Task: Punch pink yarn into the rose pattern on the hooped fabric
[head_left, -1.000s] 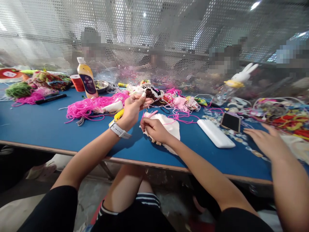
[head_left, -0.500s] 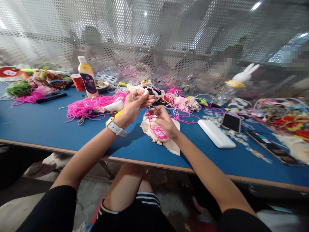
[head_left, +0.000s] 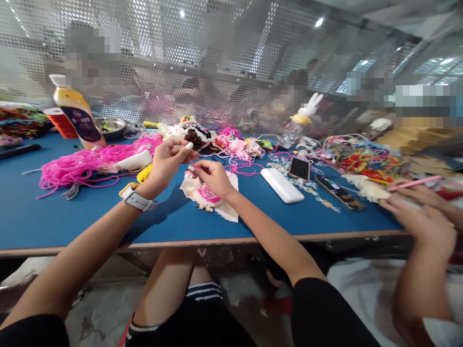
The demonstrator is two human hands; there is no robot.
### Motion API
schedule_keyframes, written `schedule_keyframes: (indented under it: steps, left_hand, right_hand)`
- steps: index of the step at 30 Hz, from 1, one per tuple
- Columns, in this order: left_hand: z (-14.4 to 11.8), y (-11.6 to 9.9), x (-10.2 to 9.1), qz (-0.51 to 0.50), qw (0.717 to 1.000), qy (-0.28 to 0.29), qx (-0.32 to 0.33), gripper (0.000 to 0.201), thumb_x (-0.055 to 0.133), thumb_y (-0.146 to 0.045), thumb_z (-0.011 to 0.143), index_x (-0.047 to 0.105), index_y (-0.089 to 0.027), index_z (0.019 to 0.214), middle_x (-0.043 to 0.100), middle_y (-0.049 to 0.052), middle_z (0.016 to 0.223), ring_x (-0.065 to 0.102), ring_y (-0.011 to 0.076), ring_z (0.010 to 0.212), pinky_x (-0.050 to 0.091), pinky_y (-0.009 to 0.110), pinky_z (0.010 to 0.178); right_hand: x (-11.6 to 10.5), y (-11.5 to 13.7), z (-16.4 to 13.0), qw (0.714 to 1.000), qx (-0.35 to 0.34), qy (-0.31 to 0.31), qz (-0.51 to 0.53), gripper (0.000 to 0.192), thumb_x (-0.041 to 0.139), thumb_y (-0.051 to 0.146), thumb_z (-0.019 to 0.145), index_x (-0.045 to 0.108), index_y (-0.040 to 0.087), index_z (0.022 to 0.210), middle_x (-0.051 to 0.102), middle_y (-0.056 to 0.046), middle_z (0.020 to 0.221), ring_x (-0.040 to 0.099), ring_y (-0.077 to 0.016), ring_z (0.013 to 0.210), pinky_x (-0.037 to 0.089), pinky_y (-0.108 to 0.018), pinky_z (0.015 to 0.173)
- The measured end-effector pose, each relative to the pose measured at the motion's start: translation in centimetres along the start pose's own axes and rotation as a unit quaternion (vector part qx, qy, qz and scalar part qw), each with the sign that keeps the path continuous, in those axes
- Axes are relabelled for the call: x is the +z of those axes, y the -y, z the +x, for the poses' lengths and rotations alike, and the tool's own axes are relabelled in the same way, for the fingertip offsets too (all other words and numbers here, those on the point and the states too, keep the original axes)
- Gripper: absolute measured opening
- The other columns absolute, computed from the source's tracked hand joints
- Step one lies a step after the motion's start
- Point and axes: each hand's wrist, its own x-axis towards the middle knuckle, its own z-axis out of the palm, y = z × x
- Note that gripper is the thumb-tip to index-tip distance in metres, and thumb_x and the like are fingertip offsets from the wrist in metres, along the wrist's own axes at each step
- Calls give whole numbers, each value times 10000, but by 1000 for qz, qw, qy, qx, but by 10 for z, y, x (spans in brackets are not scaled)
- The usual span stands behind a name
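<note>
My left hand (head_left: 169,161), with a white-strapped watch (head_left: 135,196) on its wrist, is raised over the table with thumb and fingertips pinched together. Something thin is at its fingertips, too small to name. Just below and to the right, my right hand (head_left: 213,177) is closed in a pinch on a strand of pink yarn. Under it lies an embroidery hoop (head_left: 206,207) with cream cloth (head_left: 230,212) spreading around it. Pink and white stitching (head_left: 209,193) fills part of the cloth, partly hidden by my right hand.
Pink yarn (head_left: 72,166), a juice bottle (head_left: 77,115) and a metal bowl (head_left: 115,127) are left. Right are a white power bank (head_left: 282,185), a phone (head_left: 340,193), a rabbit-topped bottle (head_left: 294,126) and tangled yarn (head_left: 365,159). Another person's hands (head_left: 421,212) hold a pink stick.
The view has swung right, bringing another person's hands into sight. My right hand's fingertips are now nearer my left fingertips, and both hands stay pinched above the hoop.
</note>
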Motion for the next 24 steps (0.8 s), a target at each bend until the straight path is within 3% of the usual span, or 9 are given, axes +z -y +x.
schedule_keyframes:
  steps: [6, 9, 12, 15, 18, 20, 24]
  left_hand:
    - [4, 6, -3, 70, 997, 4, 44, 320, 799, -460, 734, 627, -191, 721, 697, 25, 669, 624, 115, 615, 449, 238, 522]
    - [8, 10, -6, 93, 995, 2, 44, 326, 808, -403, 737, 622, -138, 695, 636, 15, 585, 556, 77, 517, 398, 213, 475]
    - [9, 10, -5, 94, 995, -29, -3, 307, 686, -368, 867, 616, -115, 706, 624, 15, 583, 526, 61, 467, 387, 202, 463]
    - [9, 6, -3, 42, 992, -52, -103, 294, 463, -290, 999, 610, -111, 818, 648, 28, 613, 551, 67, 469, 422, 198, 499]
    - [10, 1, -4, 15, 978, -60, -201, 340, 325, -260, 1036, 597, -110, 898, 657, 36, 622, 599, 87, 522, 450, 207, 547]
    - [11, -2, -6, 62, 969, -59, -232, 437, 268, -334, 1047, 605, -107, 885, 660, 46, 638, 623, 101, 560, 439, 214, 543]
    - [13, -4, -12, 224, 953, -24, -203, 579, 234, -420, 1046, 604, -101, 734, 614, 36, 583, 519, 72, 456, 323, 212, 460]
  right_hand:
    - [-4, 0, 3, 999, -4, 32, 1, 407, 566, 556, 864, 645, 170, 765, 538, 5, 658, 434, -103, 607, 336, -265, 587]
    - [-6, -2, 4, 999, 12, 47, -4, 387, 634, 519, 825, 665, 134, 802, 555, 1, 678, 431, -91, 609, 312, -252, 569]
    - [-8, -6, 6, 997, 24, 75, -13, 335, 717, 452, 767, 682, 121, 808, 613, -14, 712, 499, -102, 654, 359, -246, 606]
    - [-12, -11, 9, 992, 22, 117, -39, 261, 731, 372, 765, 696, 114, 743, 651, -28, 709, 546, -117, 685, 395, -251, 652]
    - [-18, -15, 13, 990, 24, 128, -49, 211, 668, 282, 820, 698, 106, 707, 675, -39, 718, 564, -114, 685, 407, -251, 679]
    - [-22, -16, 16, 990, 27, 126, -59, 197, 625, 235, 843, 703, 103, 718, 674, -40, 717, 558, -108, 672, 402, -248, 681]
    - [-24, -17, 17, 991, 16, 100, -90, 185, 600, 192, 828, 673, 113, 678, 584, 4, 610, 468, -86, 591, 346, -231, 614]
